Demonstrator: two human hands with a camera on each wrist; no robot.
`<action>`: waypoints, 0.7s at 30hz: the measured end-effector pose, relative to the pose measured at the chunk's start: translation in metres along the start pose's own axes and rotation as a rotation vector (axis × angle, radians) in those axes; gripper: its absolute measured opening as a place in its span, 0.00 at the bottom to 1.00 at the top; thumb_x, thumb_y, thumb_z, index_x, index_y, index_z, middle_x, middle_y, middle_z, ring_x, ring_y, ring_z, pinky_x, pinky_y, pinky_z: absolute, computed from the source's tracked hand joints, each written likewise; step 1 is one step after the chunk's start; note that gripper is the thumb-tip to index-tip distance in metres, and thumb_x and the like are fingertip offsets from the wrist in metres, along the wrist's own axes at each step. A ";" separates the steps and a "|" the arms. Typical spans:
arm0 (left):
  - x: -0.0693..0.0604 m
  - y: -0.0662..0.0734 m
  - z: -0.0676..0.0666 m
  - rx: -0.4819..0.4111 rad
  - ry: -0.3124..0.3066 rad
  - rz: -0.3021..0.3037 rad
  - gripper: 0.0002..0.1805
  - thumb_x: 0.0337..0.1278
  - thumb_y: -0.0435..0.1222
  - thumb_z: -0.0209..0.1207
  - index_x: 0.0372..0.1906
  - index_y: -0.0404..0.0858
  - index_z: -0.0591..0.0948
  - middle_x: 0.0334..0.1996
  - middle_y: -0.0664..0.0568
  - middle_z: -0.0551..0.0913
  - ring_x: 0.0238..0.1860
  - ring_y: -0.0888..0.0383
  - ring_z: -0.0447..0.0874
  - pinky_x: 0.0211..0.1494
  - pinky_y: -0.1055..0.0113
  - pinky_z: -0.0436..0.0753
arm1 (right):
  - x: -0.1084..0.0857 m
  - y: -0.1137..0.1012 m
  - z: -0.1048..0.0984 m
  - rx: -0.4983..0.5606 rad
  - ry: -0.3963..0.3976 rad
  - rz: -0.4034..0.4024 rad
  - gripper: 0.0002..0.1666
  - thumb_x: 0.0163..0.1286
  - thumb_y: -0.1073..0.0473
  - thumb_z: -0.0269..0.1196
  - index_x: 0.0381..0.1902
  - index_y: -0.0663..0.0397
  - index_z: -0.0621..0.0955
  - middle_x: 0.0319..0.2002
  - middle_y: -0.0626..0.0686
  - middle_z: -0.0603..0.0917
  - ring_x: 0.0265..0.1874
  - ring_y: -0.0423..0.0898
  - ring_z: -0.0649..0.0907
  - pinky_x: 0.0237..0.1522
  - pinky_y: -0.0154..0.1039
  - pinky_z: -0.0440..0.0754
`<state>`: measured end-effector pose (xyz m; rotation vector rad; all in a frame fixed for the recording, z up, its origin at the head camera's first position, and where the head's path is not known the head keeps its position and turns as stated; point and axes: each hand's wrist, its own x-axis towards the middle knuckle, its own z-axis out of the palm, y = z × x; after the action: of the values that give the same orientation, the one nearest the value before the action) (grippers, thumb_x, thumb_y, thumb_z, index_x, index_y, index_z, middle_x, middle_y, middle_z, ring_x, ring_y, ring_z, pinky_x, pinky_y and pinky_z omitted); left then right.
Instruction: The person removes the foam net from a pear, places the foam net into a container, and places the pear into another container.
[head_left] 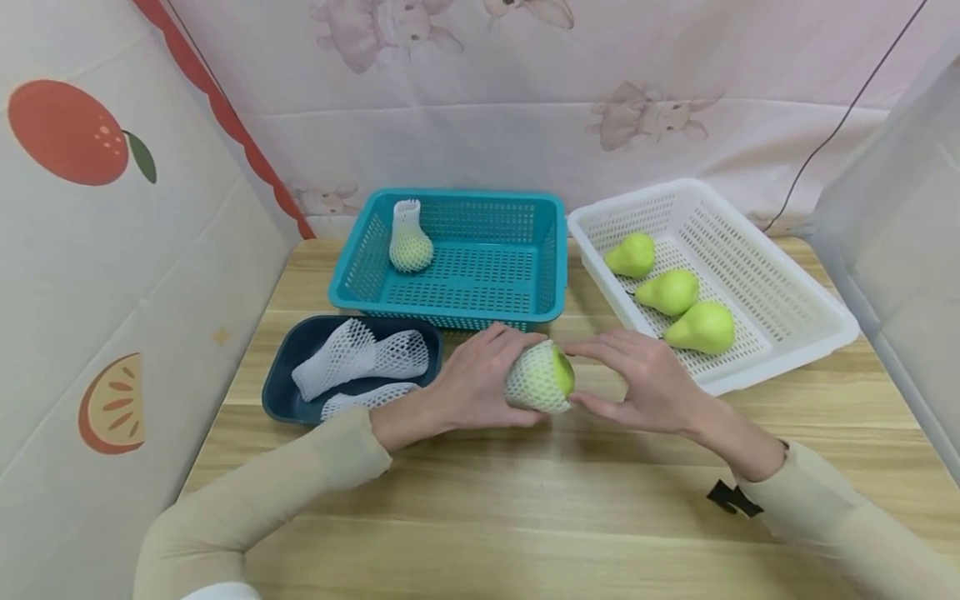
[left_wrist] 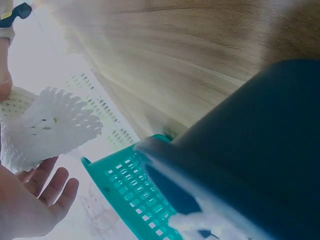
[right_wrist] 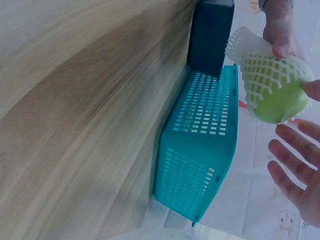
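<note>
A green pear (head_left: 564, 372) sits partly inside a white foam net sleeve (head_left: 534, 382), its rounded end bare. My left hand (head_left: 483, 375) grips the sleeve and pear from the left; in the right wrist view, its thumb lies across the net. My right hand (head_left: 645, 379) touches the bare end with thumb and fingertips, its other fingers spread and fairly straight in the right wrist view. The left wrist view shows the sleeve's loose, frilled end (left_wrist: 75, 120) sticking out past my left hand (left_wrist: 35, 200); there the pear is mostly hidden.
Behind the hands stands a teal basket (head_left: 551, 312) holding one netted pear (head_left: 412, 250). At right, a white basket (head_left: 795, 333) holds three bare pears (head_left: 701, 328). Several foam sleeves (head_left: 341, 358) lie in a dark blue tray (head_left: 279, 387) at left. A black object (head_left: 733, 498) is near the right sleeve.
</note>
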<state>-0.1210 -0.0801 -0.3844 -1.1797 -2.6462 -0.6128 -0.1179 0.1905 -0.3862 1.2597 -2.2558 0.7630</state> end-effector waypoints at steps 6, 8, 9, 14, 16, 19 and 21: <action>0.000 0.003 0.001 0.030 0.020 0.037 0.51 0.37 0.58 0.83 0.67 0.39 0.77 0.54 0.48 0.87 0.53 0.54 0.82 0.57 0.61 0.87 | 0.001 0.000 0.001 0.013 -0.042 0.027 0.36 0.57 0.40 0.77 0.58 0.55 0.86 0.51 0.54 0.93 0.46 0.51 0.92 0.46 0.48 0.91; 0.000 0.003 0.001 0.038 0.018 0.041 0.51 0.38 0.58 0.82 0.68 0.39 0.77 0.54 0.49 0.87 0.53 0.54 0.82 0.58 0.61 0.86 | 0.002 -0.001 0.002 0.006 -0.064 0.043 0.39 0.53 0.40 0.80 0.58 0.55 0.86 0.52 0.54 0.92 0.47 0.51 0.92 0.47 0.47 0.91; 0.000 0.003 0.000 0.043 0.014 0.041 0.51 0.38 0.58 0.82 0.68 0.39 0.77 0.54 0.49 0.87 0.54 0.54 0.82 0.58 0.62 0.86 | 0.003 -0.001 0.003 0.003 -0.073 0.050 0.41 0.50 0.40 0.81 0.59 0.55 0.86 0.51 0.54 0.92 0.47 0.51 0.92 0.47 0.47 0.91; 0.001 0.004 0.001 0.059 -0.005 0.034 0.51 0.40 0.60 0.81 0.69 0.38 0.76 0.56 0.49 0.87 0.55 0.54 0.82 0.60 0.62 0.86 | 0.006 -0.003 0.006 -0.026 -0.097 0.082 0.45 0.45 0.39 0.83 0.59 0.54 0.85 0.48 0.53 0.92 0.45 0.50 0.91 0.43 0.46 0.91; 0.002 0.004 0.002 0.063 -0.004 0.031 0.52 0.40 0.60 0.81 0.69 0.38 0.76 0.56 0.48 0.87 0.55 0.54 0.82 0.61 0.62 0.86 | 0.008 -0.004 0.007 -0.034 -0.105 0.097 0.46 0.44 0.39 0.83 0.59 0.55 0.85 0.48 0.54 0.92 0.44 0.50 0.91 0.43 0.46 0.91; 0.002 0.004 0.003 0.075 0.000 0.026 0.52 0.40 0.61 0.81 0.69 0.38 0.76 0.56 0.49 0.87 0.56 0.54 0.82 0.61 0.62 0.86 | 0.010 -0.006 0.007 -0.045 -0.124 0.127 0.47 0.42 0.39 0.83 0.59 0.56 0.85 0.49 0.54 0.92 0.46 0.50 0.91 0.43 0.46 0.91; 0.003 0.004 0.003 0.085 0.000 0.027 0.52 0.40 0.61 0.80 0.69 0.38 0.76 0.56 0.49 0.87 0.56 0.54 0.82 0.61 0.62 0.86 | 0.012 -0.007 0.006 -0.051 -0.137 0.147 0.48 0.41 0.39 0.84 0.59 0.55 0.85 0.49 0.53 0.92 0.46 0.50 0.91 0.43 0.46 0.90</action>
<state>-0.1197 -0.0745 -0.3849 -1.1887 -2.6240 -0.4910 -0.1181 0.1761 -0.3817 1.1642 -2.4840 0.6847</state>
